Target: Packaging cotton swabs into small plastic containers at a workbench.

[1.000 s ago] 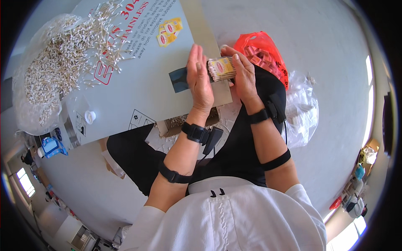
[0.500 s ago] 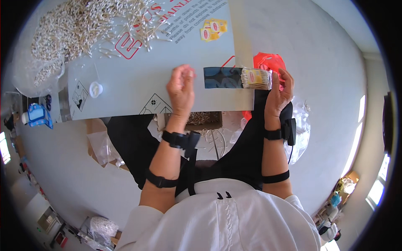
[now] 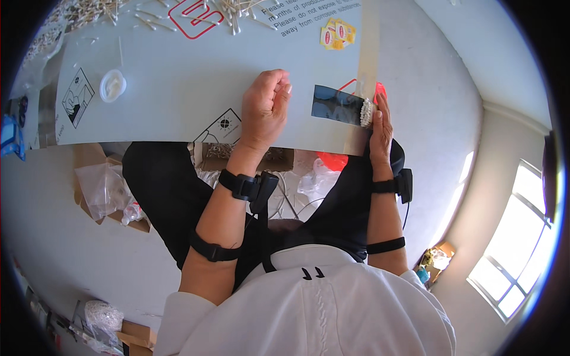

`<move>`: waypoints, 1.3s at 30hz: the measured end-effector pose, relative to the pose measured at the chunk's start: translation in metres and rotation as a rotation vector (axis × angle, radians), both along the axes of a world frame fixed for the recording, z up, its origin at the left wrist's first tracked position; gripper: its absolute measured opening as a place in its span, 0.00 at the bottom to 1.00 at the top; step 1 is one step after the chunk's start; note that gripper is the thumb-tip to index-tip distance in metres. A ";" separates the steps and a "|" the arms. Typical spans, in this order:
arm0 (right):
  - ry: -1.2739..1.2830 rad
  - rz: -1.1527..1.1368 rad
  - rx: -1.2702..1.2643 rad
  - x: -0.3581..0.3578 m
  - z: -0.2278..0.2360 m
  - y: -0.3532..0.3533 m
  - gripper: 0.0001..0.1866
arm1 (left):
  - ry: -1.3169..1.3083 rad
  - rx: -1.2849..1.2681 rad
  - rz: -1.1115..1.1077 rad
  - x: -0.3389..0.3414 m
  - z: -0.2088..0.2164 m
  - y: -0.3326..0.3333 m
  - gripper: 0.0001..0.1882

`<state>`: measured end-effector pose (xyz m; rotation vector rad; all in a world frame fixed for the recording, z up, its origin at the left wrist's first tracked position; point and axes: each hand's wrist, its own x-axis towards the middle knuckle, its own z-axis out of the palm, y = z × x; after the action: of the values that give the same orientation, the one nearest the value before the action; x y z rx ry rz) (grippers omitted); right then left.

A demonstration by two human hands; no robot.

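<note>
My left hand (image 3: pixel 266 110) hovers over the grey tabletop with its fingers curled in and the thumb against them. Whatever it may hold is hidden. At the table's right edge, my right hand (image 3: pixel 382 130) holds a pack of cotton swabs (image 3: pixel 367 113), its thumb and straight fingers against the pack's right side. The white swab tips face up, and the rest of the pack is mostly hidden. Just left of the pack, a dark glossy sheet (image 3: pixel 335 105) lies on the table. Farther back is a small pile of yellow-and-white labels (image 3: pixel 338 34).
Loose cotton swabs (image 3: pixel 151 21) are heaped at the far left. A small white round tub (image 3: pixel 113 86) stands at the left of the table. Below the front edge sits a cardboard box (image 3: pixel 279 159) of swabs. A red bag (image 3: pixel 380 91) shows beyond the right edge.
The swab pack, lying flat with its label showing, is now tipped up with its tips upward. My right hand has turned along its side. My left hand stays curled; the view has shifted.
</note>
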<state>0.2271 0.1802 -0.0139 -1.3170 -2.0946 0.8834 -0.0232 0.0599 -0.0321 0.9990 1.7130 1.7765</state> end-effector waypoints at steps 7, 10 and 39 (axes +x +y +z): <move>0.087 -0.038 -0.142 -0.001 0.004 0.002 0.24 | 0.024 0.013 0.005 0.002 -0.001 0.002 0.08; 0.142 -0.058 -0.201 -0.003 0.005 0.003 0.25 | 0.047 0.015 0.007 0.000 0.003 0.003 0.08; 0.107 0.358 0.090 -0.200 0.025 0.018 0.41 | 0.917 -0.375 0.279 -0.178 0.008 0.047 0.31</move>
<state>0.0275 0.1985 0.0111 -0.8420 -2.2924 0.9662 -0.2013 0.1070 -0.0241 1.5849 2.7088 1.0803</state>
